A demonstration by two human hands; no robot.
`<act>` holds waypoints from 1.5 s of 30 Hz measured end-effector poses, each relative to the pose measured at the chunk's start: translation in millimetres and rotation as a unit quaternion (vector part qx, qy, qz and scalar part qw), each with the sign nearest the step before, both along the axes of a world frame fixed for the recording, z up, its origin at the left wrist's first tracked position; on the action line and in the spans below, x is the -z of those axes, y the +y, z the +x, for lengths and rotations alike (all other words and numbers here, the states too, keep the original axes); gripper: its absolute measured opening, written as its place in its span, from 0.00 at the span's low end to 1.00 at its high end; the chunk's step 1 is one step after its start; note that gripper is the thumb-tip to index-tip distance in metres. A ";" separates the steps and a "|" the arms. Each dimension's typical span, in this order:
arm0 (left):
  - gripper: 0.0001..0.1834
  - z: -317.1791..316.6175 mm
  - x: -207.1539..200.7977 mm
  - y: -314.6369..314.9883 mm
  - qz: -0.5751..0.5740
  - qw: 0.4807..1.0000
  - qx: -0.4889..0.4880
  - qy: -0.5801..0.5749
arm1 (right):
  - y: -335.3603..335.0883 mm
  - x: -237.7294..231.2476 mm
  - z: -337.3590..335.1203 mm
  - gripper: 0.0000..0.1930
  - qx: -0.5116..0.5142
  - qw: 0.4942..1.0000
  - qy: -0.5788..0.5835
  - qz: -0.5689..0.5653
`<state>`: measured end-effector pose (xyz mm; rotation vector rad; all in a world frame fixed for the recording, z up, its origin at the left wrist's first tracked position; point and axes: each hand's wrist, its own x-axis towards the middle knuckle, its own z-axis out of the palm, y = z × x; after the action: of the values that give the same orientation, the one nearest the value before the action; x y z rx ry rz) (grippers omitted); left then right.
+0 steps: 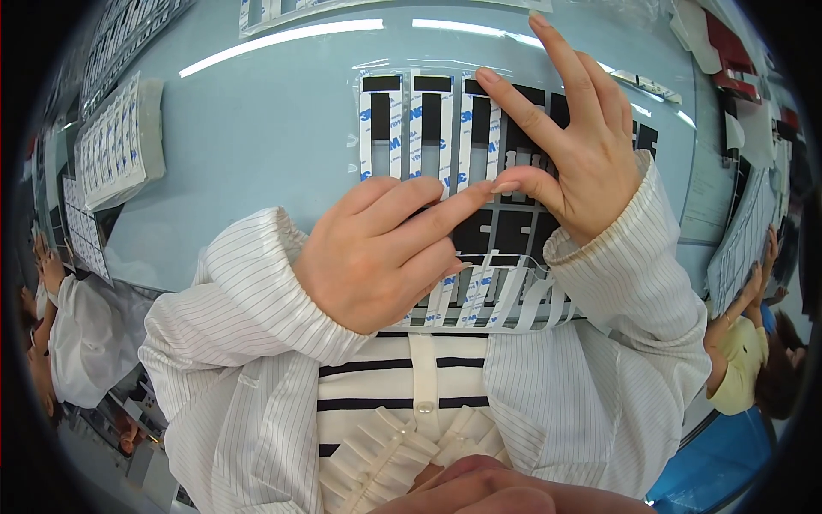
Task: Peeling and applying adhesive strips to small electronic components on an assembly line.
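Observation:
Several white adhesive-backed frames with blue print (396, 137) lie in a row on a black cut-out sheet (515, 231). My right hand (591, 146) is spread over the right end of the row, index fingertip at the top of the third frame and thumb near its lower end. Close to that thumb is the outstretched finger of my left hand (385, 248); its other fingers are loosely bent. Below my left hand, at the table's near edge, lies a clear sheet with white and blue strips (479, 295). My left palm hides the lower ends of the frames.
A bagged stack of printed strip sheets (120, 146) stands on the left of the pale blue table (257, 128). More sheets sit at the far left (128, 43). A dark red object (732, 51) is at the far right. Other people work at both sides.

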<state>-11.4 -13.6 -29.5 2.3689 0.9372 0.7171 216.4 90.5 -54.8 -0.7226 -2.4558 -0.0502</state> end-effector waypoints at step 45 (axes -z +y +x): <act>0.07 -64.6 -26.7 -3.6 -0.051 0.998 -0.032 -0.013 | -69.1 -86.3 -12.6 0.19 -0.022 0.846 0.056 -0.530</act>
<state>-76.0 -17.2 -2.8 2.2454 1.0191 0.7052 203.7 21.4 31.5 -1.0378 -2.2317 1.4149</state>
